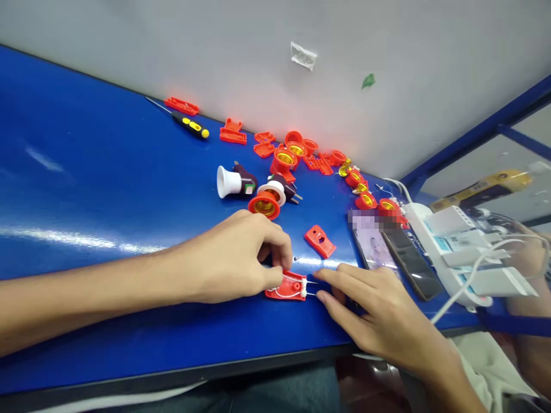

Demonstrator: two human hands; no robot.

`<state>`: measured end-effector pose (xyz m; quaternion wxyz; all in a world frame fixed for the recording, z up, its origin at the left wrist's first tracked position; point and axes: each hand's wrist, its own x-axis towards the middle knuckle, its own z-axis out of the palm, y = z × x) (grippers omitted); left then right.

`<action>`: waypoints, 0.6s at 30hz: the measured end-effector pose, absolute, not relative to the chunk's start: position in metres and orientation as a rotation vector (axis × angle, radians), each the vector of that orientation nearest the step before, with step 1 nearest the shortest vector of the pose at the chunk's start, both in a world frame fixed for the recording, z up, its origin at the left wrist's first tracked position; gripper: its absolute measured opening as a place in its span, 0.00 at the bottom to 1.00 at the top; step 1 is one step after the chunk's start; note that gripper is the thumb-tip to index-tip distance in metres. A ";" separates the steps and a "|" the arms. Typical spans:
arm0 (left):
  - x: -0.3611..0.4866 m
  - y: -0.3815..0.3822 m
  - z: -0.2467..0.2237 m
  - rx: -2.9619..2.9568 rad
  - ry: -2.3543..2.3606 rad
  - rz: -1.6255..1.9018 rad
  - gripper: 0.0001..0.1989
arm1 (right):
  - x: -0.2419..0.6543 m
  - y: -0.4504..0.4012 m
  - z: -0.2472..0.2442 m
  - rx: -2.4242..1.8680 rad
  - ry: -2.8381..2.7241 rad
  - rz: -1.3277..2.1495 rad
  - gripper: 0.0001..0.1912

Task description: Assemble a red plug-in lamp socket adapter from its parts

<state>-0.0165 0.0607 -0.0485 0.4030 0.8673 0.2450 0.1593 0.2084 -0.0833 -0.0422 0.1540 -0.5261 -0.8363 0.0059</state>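
Note:
In the head view a red plastic plug housing half (289, 295) lies open side up near the table's front edge. White wires run inside it, and two thin metal pins (311, 282) stick out of its white end toward the right. My left hand (245, 255) is closed, thumb and fingers pinching the housing's left end. My right hand (374, 304) has its fingers stretched out, with index finger and thumb apart at the tips of the pins. Something dark, which I cannot make out, shows beneath its fingers. A matching red cover (320, 241) lies just beyond.
Red lamp sockets (284, 159) and red shell pieces (232, 133) line the wall. Two dark plugs with white lamp holders (229, 182) lie nearer. A screwdriver (189, 124) is far left. Phones (411, 258) and a white power strip (445, 252) stand right, beside another person's arm (529, 310).

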 end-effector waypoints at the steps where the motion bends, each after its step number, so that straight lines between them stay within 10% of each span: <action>1: -0.017 0.060 -0.047 2.166 0.650 0.372 0.09 | 0.207 -0.083 -0.045 -1.503 -2.394 0.012 0.10; 18: -0.051 0.063 -0.045 2.718 -0.005 0.818 0.06 | 0.208 -0.093 -0.043 -1.495 -2.292 -0.394 0.08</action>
